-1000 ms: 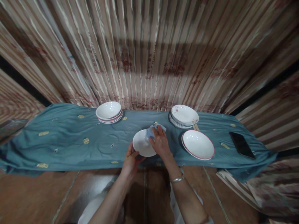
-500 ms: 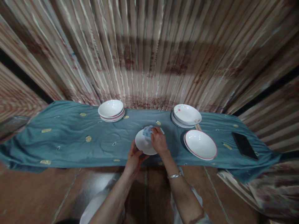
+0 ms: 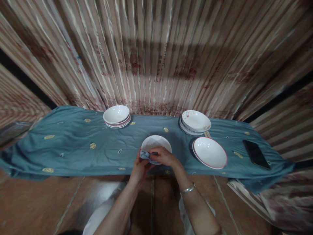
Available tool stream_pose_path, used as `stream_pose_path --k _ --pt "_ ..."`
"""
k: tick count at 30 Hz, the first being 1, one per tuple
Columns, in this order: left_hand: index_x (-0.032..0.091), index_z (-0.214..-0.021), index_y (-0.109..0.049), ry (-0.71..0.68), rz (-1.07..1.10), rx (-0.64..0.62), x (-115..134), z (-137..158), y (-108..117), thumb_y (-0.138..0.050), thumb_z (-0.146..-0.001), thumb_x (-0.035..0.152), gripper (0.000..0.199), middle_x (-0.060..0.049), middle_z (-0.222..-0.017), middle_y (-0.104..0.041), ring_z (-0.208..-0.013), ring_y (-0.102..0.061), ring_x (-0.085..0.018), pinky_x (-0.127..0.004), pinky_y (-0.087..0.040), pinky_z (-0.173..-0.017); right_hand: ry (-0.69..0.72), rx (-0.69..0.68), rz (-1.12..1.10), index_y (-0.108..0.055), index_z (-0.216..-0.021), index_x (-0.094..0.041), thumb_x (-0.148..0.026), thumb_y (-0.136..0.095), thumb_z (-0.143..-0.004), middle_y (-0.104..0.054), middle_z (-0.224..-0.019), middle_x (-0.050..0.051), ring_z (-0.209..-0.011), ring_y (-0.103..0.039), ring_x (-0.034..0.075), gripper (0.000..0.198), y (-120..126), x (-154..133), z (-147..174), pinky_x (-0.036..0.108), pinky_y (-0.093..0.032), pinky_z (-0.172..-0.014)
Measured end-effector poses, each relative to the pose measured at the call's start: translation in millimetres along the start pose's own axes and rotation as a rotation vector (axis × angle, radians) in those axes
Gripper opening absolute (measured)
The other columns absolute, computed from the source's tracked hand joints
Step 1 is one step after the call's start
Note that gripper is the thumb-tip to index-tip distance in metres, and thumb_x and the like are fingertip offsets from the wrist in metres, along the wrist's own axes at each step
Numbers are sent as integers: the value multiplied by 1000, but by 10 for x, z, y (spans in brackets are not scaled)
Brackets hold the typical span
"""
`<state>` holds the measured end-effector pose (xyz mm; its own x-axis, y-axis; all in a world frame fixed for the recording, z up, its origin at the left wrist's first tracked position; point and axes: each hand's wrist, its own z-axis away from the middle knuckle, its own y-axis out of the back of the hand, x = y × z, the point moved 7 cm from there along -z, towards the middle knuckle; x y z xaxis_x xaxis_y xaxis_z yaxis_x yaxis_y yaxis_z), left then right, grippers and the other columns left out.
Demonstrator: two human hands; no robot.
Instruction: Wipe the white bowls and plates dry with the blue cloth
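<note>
Brought the blue cloth [image 3: 144,154] down since half a second ago, from the far side of the white bowl [image 3: 156,141] to its near left rim. Holding that bowl just below the middle of the frame, at the front of the teal-covered desk [image 3: 73,140]; cannot tell of any contact between the two. Clamping the bowl's left side in the left hand [image 3: 139,168] and pinching the bunched cloth in the right hand [image 3: 165,156], close together. See, left of centre, a bowl stack [image 3: 116,115]; right of centre, a dish stack [image 3: 196,120] with flowers on top, and just below, a red-rimmed dish [image 3: 209,152]. Farther right, note a dark phone [image 3: 256,154], and across the upper frame, a pleated curtain [image 3: 151,58].
</note>
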<state>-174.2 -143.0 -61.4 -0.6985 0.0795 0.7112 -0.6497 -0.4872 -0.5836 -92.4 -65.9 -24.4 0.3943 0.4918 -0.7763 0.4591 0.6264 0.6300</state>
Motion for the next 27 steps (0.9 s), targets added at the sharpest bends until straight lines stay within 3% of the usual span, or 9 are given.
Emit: stream_pose_path --k 3,5,9,13,16,20,24,27 --pt "26 -117 -56 10 -15 -25 9 -4 -15 -73 -57 9 65 0 -99 -66 -80 -62 -15 -39 -57 -76 -58 -53 130 -74 -81 -17 -18 -57 -81 -68 -71 0 -69 -59 14 17 49 -3 128 23 -39 -63" --pt "27 -119 -56 7 -26 -64 21 -1 -47 -73 -56 9 68 -1 -103 -66 -82 -63 -16 -38 -57 -76 -124 -50 244 -74 -84 -16 -18 -58 -80 -72 -79 4 -76 -62 17 17 85 -1 215 24 -41 -68" --pt "28 -122 -55 -5 -45 -105 26 6 -85 -70 -55 8 72 -3 -112 -64 -88 -62 -19 -37 -57 -75 -292 38 518 -72 -98 -12 -14 -54 -82 -71 -102 14 -98 -63 24 23 159 31 346 30 -43 -83" --pt "28 -126 -53 -22 -74 -124 21 11 -107 -70 -57 10 74 -5 -119 -60 -95 -60 -21 -37 -57 -74 -395 170 645 -69 -98 -10 -6 -45 -85 -68 -106 17 -103 -60 25 28 228 82 352 33 -45 -88" --pt "28 -129 -52 -34 -102 -139 18 11 -114 -70 -59 12 74 -6 -118 -60 -97 -59 -23 -39 -57 -76 -390 311 615 -67 -103 -10 -5 -38 -87 -66 -110 17 -107 -58 25 33 285 114 303 35 -46 -91" --pt "30 -131 -50 -42 -134 -143 6 6 -105 -71 -62 15 73 -6 -123 -59 -103 -58 -24 -42 -56 -79 -252 448 450 -58 -121 -5 -9 -41 -87 -55 -129 20 -123 -49 26 38 255 152 211 37 -38 -106" --pt "29 -132 -50 -50 -132 -115 -3 10 -102 -72 -61 16 75 -7 -130 -57 -113 -56 -28 -42 -56 -81 -100 432 185 -49 -132 -6 -16 -47 -85 -43 -143 20 -133 -40 26 49 109 234 96 41 -32 -112" --pt "29 -131 -51 -46 -123 -111 -8 26 -120 -73 -61 17 74 -7 -137 -53 -121 -51 -30 -41 -55 -84 14 361 -15 -53 -129 -15 -21 -51 -83 -47 -141 15 -132 -42 24 47 34 222 43 43 -30 -112"
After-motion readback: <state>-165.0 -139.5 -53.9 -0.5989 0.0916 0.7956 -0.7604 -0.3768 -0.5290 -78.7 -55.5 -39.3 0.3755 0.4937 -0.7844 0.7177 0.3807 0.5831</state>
